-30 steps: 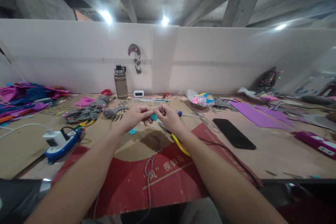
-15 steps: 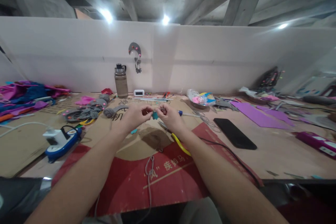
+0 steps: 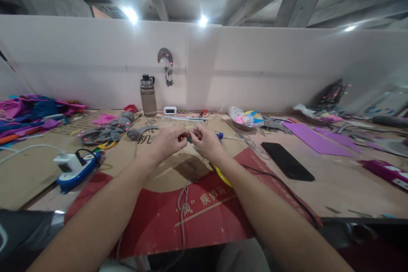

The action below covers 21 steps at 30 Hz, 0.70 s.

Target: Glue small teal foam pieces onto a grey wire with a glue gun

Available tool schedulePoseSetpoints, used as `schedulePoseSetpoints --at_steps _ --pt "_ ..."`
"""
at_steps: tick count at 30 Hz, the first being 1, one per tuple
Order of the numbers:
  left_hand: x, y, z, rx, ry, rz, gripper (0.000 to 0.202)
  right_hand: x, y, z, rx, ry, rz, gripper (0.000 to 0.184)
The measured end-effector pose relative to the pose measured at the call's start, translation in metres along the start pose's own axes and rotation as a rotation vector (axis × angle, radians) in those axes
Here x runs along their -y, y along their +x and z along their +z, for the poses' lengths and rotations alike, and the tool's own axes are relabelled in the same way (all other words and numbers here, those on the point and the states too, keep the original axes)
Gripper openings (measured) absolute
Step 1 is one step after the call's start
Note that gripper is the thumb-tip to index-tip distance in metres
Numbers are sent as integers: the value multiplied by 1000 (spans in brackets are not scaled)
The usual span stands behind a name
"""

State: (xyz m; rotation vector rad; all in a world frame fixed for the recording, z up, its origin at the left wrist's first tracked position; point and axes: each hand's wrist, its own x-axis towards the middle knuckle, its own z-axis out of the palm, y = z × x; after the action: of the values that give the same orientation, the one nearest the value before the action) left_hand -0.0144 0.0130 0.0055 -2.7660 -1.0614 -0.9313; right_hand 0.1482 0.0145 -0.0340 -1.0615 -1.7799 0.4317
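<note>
My left hand (image 3: 168, 141) and my right hand (image 3: 207, 142) meet above the middle of the table, fingertips pinched together. Between them sits a small teal piece (image 3: 190, 138), mostly hidden by the fingers. Both hands pinch it from either side. A grey cord (image 3: 182, 204) hangs down below the hands and lies across the red and brown cardboard (image 3: 204, 216). A yellow-handled tool (image 3: 221, 176) lies under my right wrist.
A black phone (image 3: 287, 161) lies to the right, purple sheets (image 3: 314, 137) beyond it. A blue and white device (image 3: 76, 167) with a white cable sits at left. A water bottle (image 3: 148, 95), a small clock (image 3: 170, 110), grey felt pieces (image 3: 105, 133) and a bagged bowl (image 3: 245, 120) line the back.
The teal piece has been folded or squeezed smaller between my fingertips, and less of it shows. My hands have closed in slightly. The view has tilted down a little.
</note>
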Motion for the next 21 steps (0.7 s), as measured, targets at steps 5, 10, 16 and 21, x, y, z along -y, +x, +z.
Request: schedulePoseSetpoints --at_steps 5,10,16,21 --pt "-3 1 1 -4 -61 -45 20 2 0 -1 4 6 13 19" --pt "3 1 0 83 -299 -159 21 4 2 -4 10 59 54 22" --pt "3 2 -5 156 -526 -297 27 6 2 -8 34 63 77 26" --pt "-8 1 -5 150 -542 -350 26 11 1 -9 46 48 66 25"
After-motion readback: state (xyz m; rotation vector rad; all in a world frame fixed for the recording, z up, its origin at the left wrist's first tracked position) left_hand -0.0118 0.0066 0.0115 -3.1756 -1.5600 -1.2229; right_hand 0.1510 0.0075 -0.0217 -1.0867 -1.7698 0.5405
